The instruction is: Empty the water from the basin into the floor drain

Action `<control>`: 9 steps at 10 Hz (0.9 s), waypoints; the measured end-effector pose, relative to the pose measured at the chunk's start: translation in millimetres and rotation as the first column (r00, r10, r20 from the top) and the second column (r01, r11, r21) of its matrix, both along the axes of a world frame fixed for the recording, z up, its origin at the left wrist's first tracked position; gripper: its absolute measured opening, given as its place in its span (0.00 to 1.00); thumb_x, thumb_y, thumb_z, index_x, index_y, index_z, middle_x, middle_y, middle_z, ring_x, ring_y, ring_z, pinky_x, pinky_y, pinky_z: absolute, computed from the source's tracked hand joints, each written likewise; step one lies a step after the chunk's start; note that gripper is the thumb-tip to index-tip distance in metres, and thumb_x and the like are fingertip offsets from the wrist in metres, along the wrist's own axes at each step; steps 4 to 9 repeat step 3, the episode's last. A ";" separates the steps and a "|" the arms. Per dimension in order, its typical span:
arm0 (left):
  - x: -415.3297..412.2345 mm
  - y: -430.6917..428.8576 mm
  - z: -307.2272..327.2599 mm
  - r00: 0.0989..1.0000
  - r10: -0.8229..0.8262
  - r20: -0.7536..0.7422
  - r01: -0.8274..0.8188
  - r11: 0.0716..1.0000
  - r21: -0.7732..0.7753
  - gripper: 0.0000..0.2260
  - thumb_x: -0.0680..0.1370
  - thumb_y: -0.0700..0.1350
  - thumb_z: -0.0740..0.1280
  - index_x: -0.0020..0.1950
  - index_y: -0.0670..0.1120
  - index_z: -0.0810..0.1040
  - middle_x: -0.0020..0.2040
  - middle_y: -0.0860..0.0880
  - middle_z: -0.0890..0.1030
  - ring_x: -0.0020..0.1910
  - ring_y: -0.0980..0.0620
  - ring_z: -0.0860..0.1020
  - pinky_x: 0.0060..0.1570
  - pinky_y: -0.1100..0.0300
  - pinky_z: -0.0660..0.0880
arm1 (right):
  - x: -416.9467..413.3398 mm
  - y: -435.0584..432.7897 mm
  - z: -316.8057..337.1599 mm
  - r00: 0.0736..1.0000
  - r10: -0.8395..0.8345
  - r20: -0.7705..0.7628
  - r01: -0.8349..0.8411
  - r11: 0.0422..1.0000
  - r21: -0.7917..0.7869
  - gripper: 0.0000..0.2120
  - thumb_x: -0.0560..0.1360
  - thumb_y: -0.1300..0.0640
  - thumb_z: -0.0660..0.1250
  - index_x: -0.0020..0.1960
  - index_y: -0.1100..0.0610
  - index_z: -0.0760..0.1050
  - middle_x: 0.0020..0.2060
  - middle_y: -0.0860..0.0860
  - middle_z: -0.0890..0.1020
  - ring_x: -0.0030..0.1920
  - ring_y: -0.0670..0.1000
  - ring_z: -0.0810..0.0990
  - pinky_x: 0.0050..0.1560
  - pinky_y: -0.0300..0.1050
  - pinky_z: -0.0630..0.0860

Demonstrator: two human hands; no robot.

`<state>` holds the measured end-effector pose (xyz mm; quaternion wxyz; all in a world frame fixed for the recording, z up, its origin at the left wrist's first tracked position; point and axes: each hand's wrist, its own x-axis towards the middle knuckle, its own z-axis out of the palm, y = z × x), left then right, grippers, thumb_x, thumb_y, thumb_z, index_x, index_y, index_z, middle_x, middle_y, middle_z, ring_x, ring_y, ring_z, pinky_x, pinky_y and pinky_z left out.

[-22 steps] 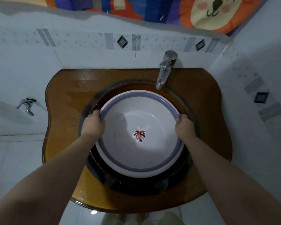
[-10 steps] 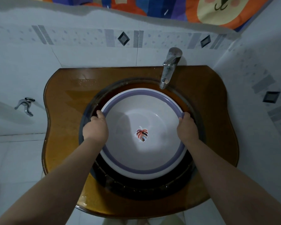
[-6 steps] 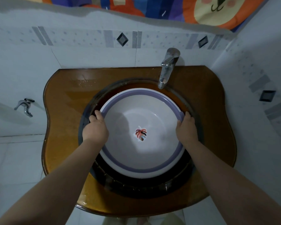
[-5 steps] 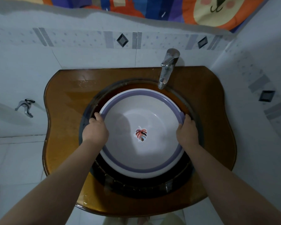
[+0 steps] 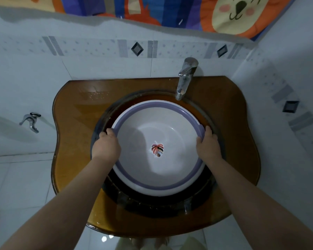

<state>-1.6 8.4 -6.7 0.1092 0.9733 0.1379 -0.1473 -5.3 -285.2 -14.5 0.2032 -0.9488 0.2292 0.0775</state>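
Observation:
A white basin (image 5: 157, 186) with a purple rim and a leaf sticker at its bottom sits inside the dark glass sink bowl (image 5: 152, 204). Clear water lies in it. My left hand (image 5: 106, 146) grips the rim on the left side. On the right side my right hand (image 5: 208, 146) grips the rim. The basin looks level. No floor drain is in view.
The amber glass counter (image 5: 70, 141) surrounds the sink against a tiled wall. A chrome faucet (image 5: 185, 78) overhangs the basin's far edge. A small wall tap (image 5: 31, 121) sticks out at the left. A colourful towel (image 5: 152, 8) hangs above. White floor tiles (image 5: 16, 186) lie left.
Both hands have kept their hold on the rim, shifting their fingers slightly. The basin stays in the sink; the view wobbled a little.

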 end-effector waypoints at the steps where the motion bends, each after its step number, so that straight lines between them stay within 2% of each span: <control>1: -6.1 2.7 14.9 0.995 0.046 0.092 -0.042 0.998 -0.046 0.13 0.81 0.45 0.53 0.62 0.40 0.67 0.62 0.37 0.70 0.44 0.40 0.75 0.33 0.53 0.69 | -3.4 -2.4 16.5 0.993 -0.002 0.119 0.004 1.000 -0.018 0.23 0.79 0.50 0.54 0.71 0.56 0.55 0.67 0.60 0.65 0.60 0.60 0.73 0.55 0.50 0.73; 2: -4.7 6.4 32.4 0.975 0.037 0.219 -0.034 0.999 -0.016 0.15 0.80 0.49 0.52 0.57 0.41 0.70 0.55 0.39 0.73 0.42 0.41 0.72 0.34 0.52 0.68 | 4.5 -4.7 34.8 0.959 -0.088 0.269 0.091 0.996 -0.001 0.20 0.79 0.52 0.55 0.69 0.58 0.60 0.65 0.60 0.68 0.60 0.60 0.73 0.55 0.50 0.72; 3: 0.3 3.8 47.7 0.923 0.055 0.381 -0.022 0.996 -0.092 0.15 0.79 0.50 0.55 0.55 0.41 0.71 0.50 0.39 0.74 0.44 0.40 0.73 0.34 0.54 0.68 | 14.8 -0.6 55.7 0.913 -0.202 0.354 0.121 0.964 0.237 0.19 0.79 0.55 0.56 0.69 0.58 0.62 0.64 0.59 0.70 0.60 0.58 0.73 0.54 0.47 0.70; 9: 0.3 3.8 47.7 0.923 0.055 0.381 -0.022 0.996 -0.092 0.15 0.79 0.50 0.55 0.55 0.41 0.71 0.50 0.39 0.74 0.44 0.40 0.73 0.34 0.54 0.68 | 14.8 -0.6 55.7 0.913 -0.202 0.354 0.121 0.964 0.237 0.19 0.79 0.55 0.56 0.69 0.58 0.62 0.64 0.59 0.70 0.60 0.58 0.73 0.54 0.47 0.70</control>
